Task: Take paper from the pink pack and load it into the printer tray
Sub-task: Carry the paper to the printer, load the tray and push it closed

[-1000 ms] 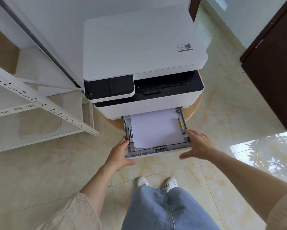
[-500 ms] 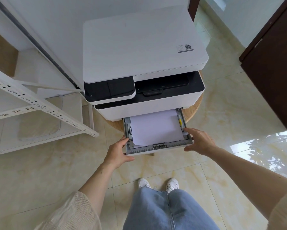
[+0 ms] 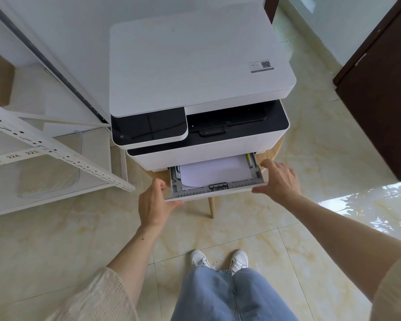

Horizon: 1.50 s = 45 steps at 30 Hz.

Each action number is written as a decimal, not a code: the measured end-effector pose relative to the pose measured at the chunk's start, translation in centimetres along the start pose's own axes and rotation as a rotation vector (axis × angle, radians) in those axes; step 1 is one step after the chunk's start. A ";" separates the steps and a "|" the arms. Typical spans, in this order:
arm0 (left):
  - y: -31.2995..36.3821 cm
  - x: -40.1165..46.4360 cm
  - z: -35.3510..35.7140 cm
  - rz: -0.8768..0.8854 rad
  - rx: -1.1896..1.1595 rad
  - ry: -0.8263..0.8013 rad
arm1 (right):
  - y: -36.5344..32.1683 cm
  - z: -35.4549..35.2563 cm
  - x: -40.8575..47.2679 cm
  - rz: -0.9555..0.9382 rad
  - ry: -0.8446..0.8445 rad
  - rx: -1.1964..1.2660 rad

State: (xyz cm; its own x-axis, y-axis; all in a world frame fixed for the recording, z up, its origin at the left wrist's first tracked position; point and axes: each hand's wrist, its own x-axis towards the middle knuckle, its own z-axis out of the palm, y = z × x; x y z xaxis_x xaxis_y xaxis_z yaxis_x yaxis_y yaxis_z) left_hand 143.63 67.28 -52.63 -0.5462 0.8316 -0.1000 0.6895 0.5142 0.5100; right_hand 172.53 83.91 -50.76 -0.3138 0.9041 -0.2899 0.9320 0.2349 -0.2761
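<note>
We see a white printer [image 3: 201, 72] standing on a round wooden table [image 3: 277, 148], with its paper tray [image 3: 214, 192] drawn partly out at the printer's lower front. A stack of white paper [image 3: 214, 172] lies flat inside the tray, its rear part hidden under the printer body and its front edge just behind the grey ribbed front wall. We note the left hand [image 3: 154, 203] at the tray's front left corner, fingers curled over the side wall and thumb under the front lip, grasping the tray. The right hand [image 3: 279, 179] is at the front right corner, fingers spread and pressed against the tray's right side, thumb along the front edge; we cannot tell whether it grips or merely pushes. A white metal shelf frame [image 3: 55, 149] stands left of the table, and a dark wooden door [image 3: 380, 93] at the right. Below, jeans [image 3: 229, 295] and white shoes [image 3: 219, 259] appear on the tiled floor [image 3: 241, 228]. We find no pink pack in view.
</note>
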 end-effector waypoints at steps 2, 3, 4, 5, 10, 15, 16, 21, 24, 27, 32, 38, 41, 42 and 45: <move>-0.2 0.2 0.0 0.028 0.110 0.084 | 0.1 0.0 0.1 0.014 0.062 -0.007; -0.2 0.4 0.0 0.020 0.146 0.122 | 0.2 0.1 0.2 0.021 0.088 -0.019; -0.2 0.5 0.0 0.002 0.171 0.152 | 0.3 0.0 0.2 0.029 0.110 -0.030; -0.2 0.6 -0.1 -0.022 0.187 0.178 | 0.3 0.1 0.3 0.037 0.129 -0.034; 0.0 1.5 0.2 -0.124 0.122 0.200 | 0.0 0.0 1.1 0.075 0.181 -0.001; 0.1 3.0 0.0 -0.168 0.011 0.127 | 0.0 -0.5 2.0 0.098 0.143 0.011; 0.0 3.1 0.0 -0.166 0.006 0.126 | 0.2 -0.4 2.1 0.105 0.141 0.014; -0.9 3.0 0.0 -0.163 -0.114 0.085 | 1.0 -0.2 2.2 0.083 0.116 0.112; -1.5 3.4 -0.6 -0.142 -0.153 0.065 | 1.1 -1.1 2.6 0.017 0.095 0.184; -1.4 3.6 -0.9 -0.115 -0.166 0.058 | 1.0 -1.8 3.0 -0.008 0.082 0.226; -1.4 3.8 -0.9 -0.090 -0.188 0.081 | 1.1 -1.8 3.5 -0.015 0.076 0.245; -0.4 4.4 -0.9 -0.137 -0.157 0.158 | 0.8 -1.5 4.0 0.077 0.137 0.211; -0.1 4.7 -0.8 -0.163 -0.140 0.198 | 0.5 -1.2 4.5 0.106 0.165 0.220; -0.1 4.8 -0.7 -0.166 -0.140 0.208 | 0.5 -1.2 4.6 0.110 0.177 0.221; 0.2 5.3 -0.7 -0.186 -0.159 0.229 | 0.4 -0.9 4.9 0.128 0.214 0.225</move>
State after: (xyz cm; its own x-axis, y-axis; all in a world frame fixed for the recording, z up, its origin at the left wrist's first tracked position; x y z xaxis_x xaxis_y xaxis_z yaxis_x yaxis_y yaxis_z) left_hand 140.56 71.60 -52.51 -0.7610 0.6485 -0.0191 0.4947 0.5991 0.6296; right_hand 171.58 88.78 -51.46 -0.1293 0.9813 -0.1425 0.8903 0.0516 -0.4524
